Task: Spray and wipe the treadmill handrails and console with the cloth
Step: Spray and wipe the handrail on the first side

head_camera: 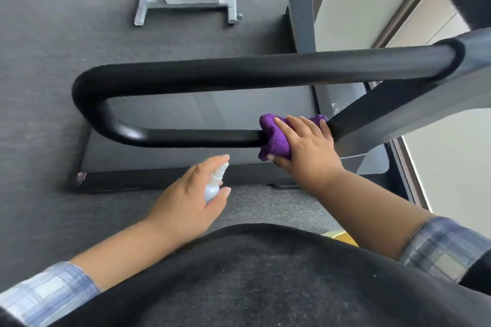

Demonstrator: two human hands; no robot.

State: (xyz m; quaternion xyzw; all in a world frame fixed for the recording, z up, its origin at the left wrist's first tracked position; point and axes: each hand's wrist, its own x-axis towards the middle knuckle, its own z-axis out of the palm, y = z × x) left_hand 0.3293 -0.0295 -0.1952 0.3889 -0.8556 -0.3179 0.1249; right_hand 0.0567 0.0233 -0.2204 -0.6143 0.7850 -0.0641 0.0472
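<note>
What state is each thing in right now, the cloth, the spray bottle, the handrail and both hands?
purple cloth: bunched, wrapped round the lower bar of the handrail.
spray bottle: held upright, nozzle aimed toward the rail, apart from it.
handrail: black looped bar, lower run partly covered by the cloth.
right hand: grips the cloth against the bar.
left hand: grips the bottle, index finger on the nozzle top.

Soft daylight, seemingly from the right; edges bow with wide-angle distortion, sleeves (45, 292) slightly blurred.
</note>
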